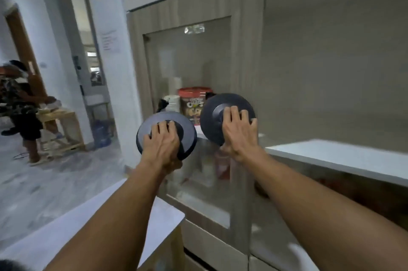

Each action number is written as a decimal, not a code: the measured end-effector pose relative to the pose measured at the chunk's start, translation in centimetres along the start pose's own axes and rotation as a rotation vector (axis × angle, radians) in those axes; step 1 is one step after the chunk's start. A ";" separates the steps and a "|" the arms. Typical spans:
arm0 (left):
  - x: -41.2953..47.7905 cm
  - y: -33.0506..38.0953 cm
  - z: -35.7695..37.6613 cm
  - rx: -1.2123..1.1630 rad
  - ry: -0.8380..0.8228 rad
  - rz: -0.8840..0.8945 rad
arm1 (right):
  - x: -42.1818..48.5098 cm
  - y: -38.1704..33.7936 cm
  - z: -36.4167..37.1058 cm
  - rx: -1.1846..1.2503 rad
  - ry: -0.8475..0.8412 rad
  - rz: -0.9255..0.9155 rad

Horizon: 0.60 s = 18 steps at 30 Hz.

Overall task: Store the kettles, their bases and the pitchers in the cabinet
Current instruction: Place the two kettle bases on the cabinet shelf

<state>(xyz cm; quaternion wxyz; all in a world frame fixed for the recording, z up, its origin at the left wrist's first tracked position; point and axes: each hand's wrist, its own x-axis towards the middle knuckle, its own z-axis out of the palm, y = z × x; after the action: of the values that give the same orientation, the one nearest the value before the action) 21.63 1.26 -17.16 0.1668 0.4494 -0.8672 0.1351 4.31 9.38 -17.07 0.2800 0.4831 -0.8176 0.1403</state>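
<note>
Base one (189, 131) in left hand (162, 142) | base two (210, 116) in right hand (239, 132)

Wall: a white-painted pillar (106, 27) is seen at left.
Floor (44, 182): grey marbled tiles are laid.
Furniture: a pale wooden table (64, 129) is placed near a brown door (22, 38).

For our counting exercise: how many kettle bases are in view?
2: the left base in the left hand, the right base in the right hand. More may be hidden.
</note>
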 end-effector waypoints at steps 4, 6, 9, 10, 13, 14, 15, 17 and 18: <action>0.3 6.7 -2.6 -0.102 0.104 0.211 | -4.0 7.1 -4.8 -0.175 0.037 0.169; 0.0 10.8 -3.8 -0.134 0.112 0.328 | -5.8 10.9 -6.9 -0.232 0.023 0.266; 0.0 16.8 -4.8 -0.136 0.079 0.496 | -7.8 15.9 -9.4 -0.268 -0.049 0.413; 0.1 18.6 -4.9 -0.144 0.055 0.545 | -8.3 17.4 -9.9 -0.269 -0.089 0.452; 0.8 23.5 -5.1 -0.168 -0.066 0.652 | -9.7 21.3 -10.6 -0.252 -0.235 0.544; 1.3 25.1 -4.9 -0.190 -0.098 0.669 | -9.9 22.6 -10.4 -0.243 -0.283 0.572; 1.9 26.7 -4.5 -0.212 -0.120 0.684 | -10.1 24.0 -10.1 -0.228 -0.329 0.601; 3.3 29.5 -3.5 -0.229 -0.144 0.714 | -10.0 26.6 -9.1 -0.192 -0.414 0.650; 4.2 30.8 -2.8 -0.232 -0.160 0.730 | -9.7 28.0 -8.5 -0.186 -0.456 0.664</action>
<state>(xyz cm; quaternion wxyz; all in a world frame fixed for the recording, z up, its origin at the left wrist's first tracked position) -5.56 16.48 -15.49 0.0895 0.0987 -0.9897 0.0514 -13.56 34.37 -14.83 0.0735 0.1842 -0.9794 0.0378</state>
